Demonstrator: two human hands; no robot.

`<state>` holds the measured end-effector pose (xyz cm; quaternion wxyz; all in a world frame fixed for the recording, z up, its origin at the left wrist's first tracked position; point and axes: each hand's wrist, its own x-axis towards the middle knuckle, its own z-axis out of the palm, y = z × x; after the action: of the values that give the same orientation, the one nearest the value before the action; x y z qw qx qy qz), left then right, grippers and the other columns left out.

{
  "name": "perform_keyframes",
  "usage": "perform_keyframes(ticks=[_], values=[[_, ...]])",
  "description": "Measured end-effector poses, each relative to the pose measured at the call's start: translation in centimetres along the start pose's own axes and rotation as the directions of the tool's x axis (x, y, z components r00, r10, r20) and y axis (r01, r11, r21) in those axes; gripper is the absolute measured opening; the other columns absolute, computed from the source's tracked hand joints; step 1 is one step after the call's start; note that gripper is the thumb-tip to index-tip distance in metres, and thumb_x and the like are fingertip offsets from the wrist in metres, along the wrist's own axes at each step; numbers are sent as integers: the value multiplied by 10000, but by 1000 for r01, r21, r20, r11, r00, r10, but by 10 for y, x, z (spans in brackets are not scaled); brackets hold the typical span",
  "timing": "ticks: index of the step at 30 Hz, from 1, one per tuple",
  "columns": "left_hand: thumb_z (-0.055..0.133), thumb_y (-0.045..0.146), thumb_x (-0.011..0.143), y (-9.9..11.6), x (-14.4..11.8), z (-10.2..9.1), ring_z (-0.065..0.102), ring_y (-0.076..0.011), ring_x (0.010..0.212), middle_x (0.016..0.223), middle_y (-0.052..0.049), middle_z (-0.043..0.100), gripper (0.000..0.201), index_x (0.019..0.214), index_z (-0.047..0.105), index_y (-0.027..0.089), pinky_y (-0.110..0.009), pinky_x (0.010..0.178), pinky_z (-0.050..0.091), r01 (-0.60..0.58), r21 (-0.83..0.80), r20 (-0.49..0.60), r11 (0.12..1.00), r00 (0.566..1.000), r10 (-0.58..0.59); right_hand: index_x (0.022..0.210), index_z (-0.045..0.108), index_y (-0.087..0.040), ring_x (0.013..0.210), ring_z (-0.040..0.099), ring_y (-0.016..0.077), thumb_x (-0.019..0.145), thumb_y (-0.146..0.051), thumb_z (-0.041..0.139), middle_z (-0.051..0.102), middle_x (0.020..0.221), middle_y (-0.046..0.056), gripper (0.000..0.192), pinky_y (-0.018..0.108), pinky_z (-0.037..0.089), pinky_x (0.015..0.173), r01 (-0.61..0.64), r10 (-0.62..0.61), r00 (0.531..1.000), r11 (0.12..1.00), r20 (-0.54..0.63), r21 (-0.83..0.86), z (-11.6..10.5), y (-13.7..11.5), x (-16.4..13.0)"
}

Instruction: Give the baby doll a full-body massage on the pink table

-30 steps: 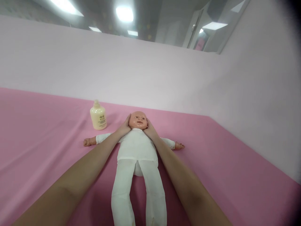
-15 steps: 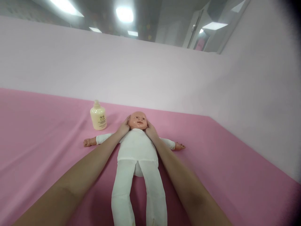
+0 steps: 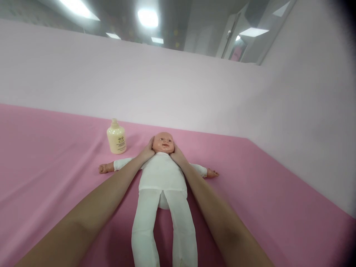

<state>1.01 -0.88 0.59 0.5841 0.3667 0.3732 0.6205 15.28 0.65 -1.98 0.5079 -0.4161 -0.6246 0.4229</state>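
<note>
A baby doll [image 3: 162, 174] in a white suit lies on its back on the pink cloth [image 3: 264, 193], arms spread, legs toward me. Its bare head [image 3: 163, 142] points away from me. My left hand [image 3: 147, 151] cups the left side of the doll's head and neck. My right hand [image 3: 178, 155] cups the right side. Both forearms reach out along the doll's body. The fingertips are partly hidden behind the head.
A cream pump bottle [image 3: 116, 137] stands upright on the cloth, just left of the doll's head. A pale pink wall [image 3: 167, 85] rises behind the surface and along the right side. Ceiling lights show above it.
Both hands shifted very slightly along the sides of the doll's head. The doll and the bottle stay where they were.
</note>
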Motion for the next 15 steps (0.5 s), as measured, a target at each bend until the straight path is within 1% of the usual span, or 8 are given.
perform_keyframes(ticks=[2, 4, 7, 9, 13, 15], values=[[482, 586, 900, 0, 1, 1, 596, -277, 1251, 1342, -143, 631, 607, 1306, 590, 149, -395, 1080, 468, 120, -100, 24, 988, 993, -119, 1354, 561, -216, 1263, 570, 262, 881, -524, 538, 655, 1311, 91, 565, 443, 390, 1123, -20, 20, 1000, 999, -2, 37, -1, 2, -1], [488, 572, 901, 2, 1, 2, 627, -284, 1207, 1290, -159, 662, 597, 1264, 623, 118, -379, 1048, 496, 196, -208, 25, 958, 980, -196, 1351, 568, -209, 1261, 574, 262, 910, -544, 475, 666, 1296, 90, 562, 443, 397, 1117, -39, 40, 999, 996, -8, 85, -2, 4, -1], [519, 467, 916, 5, -2, 3, 662, -274, 1151, 1155, -138, 731, 494, 1239, 651, 117, -371, 1047, 497, 171, -288, -26, 942, 982, -186, 1337, 583, -206, 1253, 580, 261, 919, -536, 460, 676, 1283, 83, 547, 442, 402, 1110, -48, 51, 999, 991, -17, 124, -1, 6, 0], [537, 442, 914, 7, -5, 1, 677, -279, 1121, 1076, -130, 755, 463, 1228, 665, 126, -389, 1044, 499, 172, -300, -21, 938, 982, -187, 1320, 600, -208, 1248, 583, 259, 923, -521, 460, 682, 1274, 81, 525, 443, 394, 1114, -54, 57, 998, 990, -23, 130, -1, 6, 1], [569, 471, 895, 6, -7, -3, 692, -291, 1086, 1022, -137, 766, 481, 1208, 679, 122, -409, 1026, 514, 227, -329, 94, 917, 974, -207, 1286, 628, -180, 1227, 595, 275, 940, -487, 439, 691, 1252, 102, 499, 470, 379, 1119, -66, 71, 997, 983, -23, 170, 1, 5, 2], [575, 472, 890, 5, -5, -5, 693, -285, 1084, 1018, -129, 768, 480, 1208, 679, 127, -402, 1030, 513, 228, -330, 103, 916, 973, -205, 1278, 633, -166, 1218, 599, 280, 945, -484, 429, 694, 1247, 108, 504, 477, 383, 1115, -72, 77, 997, 979, -16, 188, 1, 5, 2]])
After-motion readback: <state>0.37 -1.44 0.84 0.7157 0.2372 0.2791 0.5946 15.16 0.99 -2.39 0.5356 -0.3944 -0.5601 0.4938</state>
